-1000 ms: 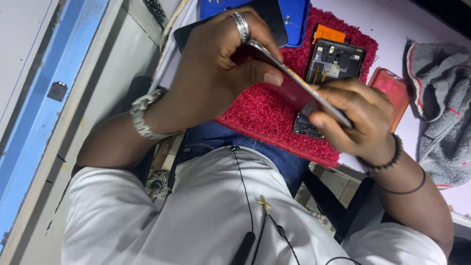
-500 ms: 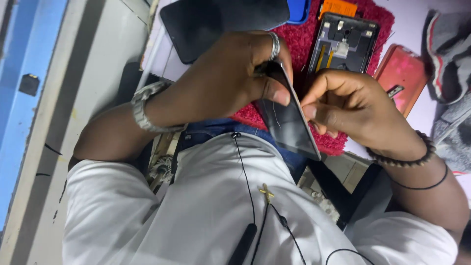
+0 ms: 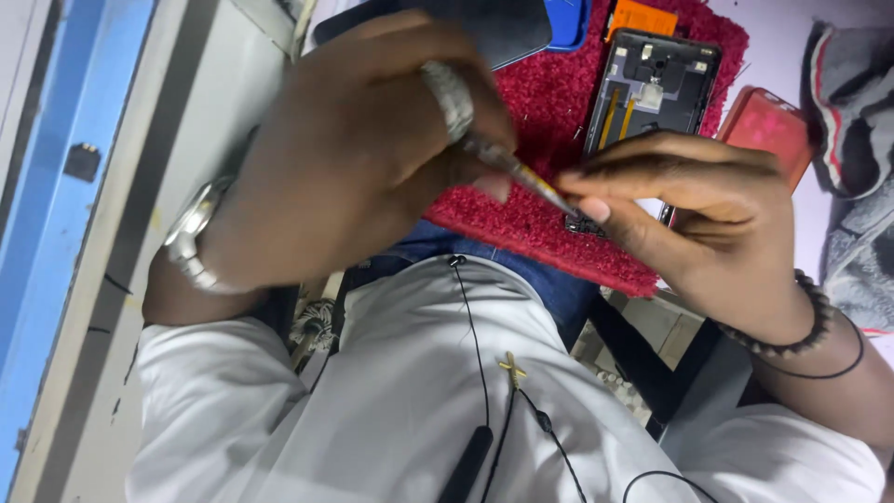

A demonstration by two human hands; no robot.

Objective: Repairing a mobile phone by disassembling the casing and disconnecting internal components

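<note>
A thin metal tool (image 3: 521, 177) is pinched in the closed fingers of the left hand (image 3: 363, 140), at the upper middle of the frame. Its tip is met by the fingertips of the right hand (image 3: 708, 219), right of centre, so the two hands are brought together over the near edge of a red mat (image 3: 549, 102). What the right fingers are closed on cannot be told. An opened phone (image 3: 656, 84) lies on the mat at the top, just above the right hand. A red case (image 3: 773, 121) rests at the upper right.
</note>
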